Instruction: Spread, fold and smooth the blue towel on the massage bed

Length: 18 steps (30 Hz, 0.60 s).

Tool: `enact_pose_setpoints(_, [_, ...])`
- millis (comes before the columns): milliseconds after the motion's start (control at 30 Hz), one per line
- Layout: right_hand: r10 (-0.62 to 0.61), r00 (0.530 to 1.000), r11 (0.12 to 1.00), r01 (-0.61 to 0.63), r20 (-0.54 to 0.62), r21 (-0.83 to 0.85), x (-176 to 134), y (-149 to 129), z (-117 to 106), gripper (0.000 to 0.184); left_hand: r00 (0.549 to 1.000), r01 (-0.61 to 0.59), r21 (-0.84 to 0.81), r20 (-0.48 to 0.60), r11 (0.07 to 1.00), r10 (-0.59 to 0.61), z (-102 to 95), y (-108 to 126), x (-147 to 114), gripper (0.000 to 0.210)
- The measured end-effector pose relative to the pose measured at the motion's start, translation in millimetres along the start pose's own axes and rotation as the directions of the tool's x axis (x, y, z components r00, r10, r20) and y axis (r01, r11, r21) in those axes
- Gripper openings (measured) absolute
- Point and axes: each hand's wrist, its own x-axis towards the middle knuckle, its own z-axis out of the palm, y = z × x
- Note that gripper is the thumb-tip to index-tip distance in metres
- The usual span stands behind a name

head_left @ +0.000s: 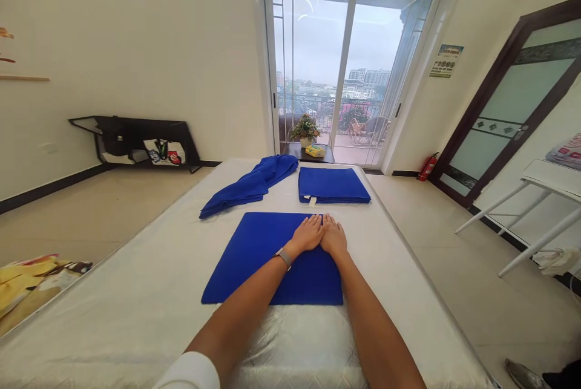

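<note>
A flat, neatly squared blue cloth (254, 256) lies before me on the white bed (158, 262). My left hand (309, 233), with a watch at the wrist, rests palm down near its far right corner. Beside it, my right hand (334, 235) lies flat on the same corner, the two hands touching at the thumbs. Both have their fingers stretched out and grip nothing. Beyond them sits a folded stack of blue cloth (334, 184) with a white tag at its near edge. To its left is a loose, crumpled blue cloth (254, 185).
A small dark table (293, 152) with a potted plant (306, 130) and a yellow box (315, 151) stands past the bed's far end. A white table (549, 178) is at right, a black rack (131, 141) at left. A shoe (521, 374) shows at lower right.
</note>
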Motion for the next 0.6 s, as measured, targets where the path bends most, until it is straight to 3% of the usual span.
enact_pose_setpoints(133, [0.037,0.999,0.999,-0.037,-0.016,0.032,3.1,-2.3,1.1,0.062,0.988,0.152,0.048,-0.023,0.987,-0.152,-9.1,-51.1,-26.8,0.081])
enact_pose_setpoints(333, [0.050,0.999,0.998,-0.050,0.022,0.025,5.0,-2.8,0.5,0.063,0.902,0.430,0.086,-0.068,0.899,-0.426,-43.6,-149.9,-91.9,0.091])
enact_pose_setpoints(433, [0.051,0.998,0.999,-0.052,0.024,0.008,7.2,-1.0,1.6,0.064,0.878,0.476,0.065,-0.085,0.877,-0.470,-48.2,-168.2,-109.7,0.096])
enact_pose_setpoints(600, [0.056,0.998,0.998,-0.055,0.021,-0.018,9.6,1.8,4.3,0.063,0.867,0.494,0.031,-0.093,0.869,-0.489,-45.6,-164.9,-110.5,0.100])
